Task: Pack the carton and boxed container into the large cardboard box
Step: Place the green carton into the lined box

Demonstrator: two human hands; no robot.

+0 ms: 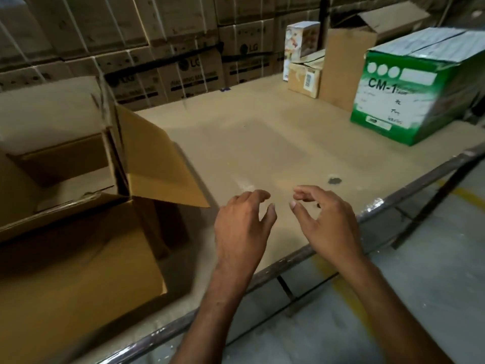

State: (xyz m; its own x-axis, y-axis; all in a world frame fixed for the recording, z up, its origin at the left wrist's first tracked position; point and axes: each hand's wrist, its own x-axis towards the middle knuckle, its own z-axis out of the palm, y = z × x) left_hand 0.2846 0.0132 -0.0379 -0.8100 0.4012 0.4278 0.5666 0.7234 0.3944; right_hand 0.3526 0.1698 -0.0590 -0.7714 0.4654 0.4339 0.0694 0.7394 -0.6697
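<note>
The left hand (244,222) & right hand (325,219) are hovering empty, fingers loose, w/ the big open box (78,258) sitting just left of them and the green carton (409,95) & small printed box (301,40) waiting well ahead-right, the carton prob. stiff, heavyish, needing both hands on opposite sides.

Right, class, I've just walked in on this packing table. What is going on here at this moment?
A person stands at a table with both hands empty. The left hand and right hand hover above its near edge, fingers loosely curled. The large cardboard box sits open on the left. The green CM-1 carton and the small white printed box are still unpacked at the far right.
</note>
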